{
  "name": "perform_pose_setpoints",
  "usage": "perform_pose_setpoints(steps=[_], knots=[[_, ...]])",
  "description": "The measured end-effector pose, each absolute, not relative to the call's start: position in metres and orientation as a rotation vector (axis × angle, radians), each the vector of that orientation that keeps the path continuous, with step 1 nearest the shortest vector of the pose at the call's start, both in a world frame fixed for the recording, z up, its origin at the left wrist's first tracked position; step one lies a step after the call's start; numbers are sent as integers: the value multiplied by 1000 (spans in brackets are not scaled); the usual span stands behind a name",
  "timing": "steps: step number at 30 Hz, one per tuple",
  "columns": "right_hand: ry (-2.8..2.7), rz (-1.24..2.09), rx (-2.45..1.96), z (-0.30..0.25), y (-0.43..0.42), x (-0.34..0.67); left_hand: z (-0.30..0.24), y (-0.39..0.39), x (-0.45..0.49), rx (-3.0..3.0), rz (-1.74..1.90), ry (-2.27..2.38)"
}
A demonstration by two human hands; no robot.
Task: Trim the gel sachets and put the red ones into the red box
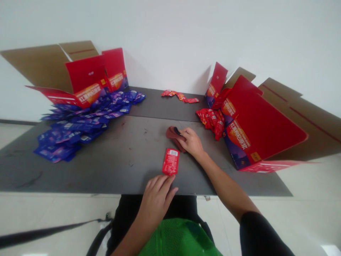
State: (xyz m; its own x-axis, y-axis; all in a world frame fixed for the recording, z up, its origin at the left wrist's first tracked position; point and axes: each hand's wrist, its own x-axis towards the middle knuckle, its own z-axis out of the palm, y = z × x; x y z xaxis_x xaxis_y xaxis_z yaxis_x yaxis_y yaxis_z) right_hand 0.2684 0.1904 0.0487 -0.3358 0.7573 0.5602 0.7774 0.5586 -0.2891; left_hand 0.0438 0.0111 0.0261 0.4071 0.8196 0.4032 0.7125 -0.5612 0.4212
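Observation:
A single red sachet [171, 161] lies flat on the dark grey table [128, 156], near its front edge. My left hand [157, 197] rests at the table edge just below the sachet, fingers stretched out and holding nothing, fingertips touching or almost touching its lower end. My right hand [191, 143] sits just right of the sachet, fingers curled on a dark red rounded object [173, 135] with a small black part; I cannot make out what it is.
A pile of blue sachets [80, 124] spills from an open red carton [85, 81] at the left. Red sachets [211, 121] lie by another open red carton [255, 128] at the right. A few more red sachets [179, 95] lie at the back. A green mesh item [178, 238] is below the table.

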Motion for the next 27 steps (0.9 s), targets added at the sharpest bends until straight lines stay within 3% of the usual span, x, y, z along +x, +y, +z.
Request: perform_pose_setpoints(steps=[8, 17, 21, 27], knots=[[-1809, 94, -1283, 55, 187, 293, 36, 54, 74, 2432, 621, 1747], [-1864, 147, -1381, 42, 196, 302, 47, 75, 75, 2390, 502, 1783], [-1898, 160, -1420, 33, 199, 301, 49, 89, 63, 1980, 663, 1743], [-1902, 179, -1460, 33, 198, 297, 79, 137, 100, 1584, 1155, 1321]])
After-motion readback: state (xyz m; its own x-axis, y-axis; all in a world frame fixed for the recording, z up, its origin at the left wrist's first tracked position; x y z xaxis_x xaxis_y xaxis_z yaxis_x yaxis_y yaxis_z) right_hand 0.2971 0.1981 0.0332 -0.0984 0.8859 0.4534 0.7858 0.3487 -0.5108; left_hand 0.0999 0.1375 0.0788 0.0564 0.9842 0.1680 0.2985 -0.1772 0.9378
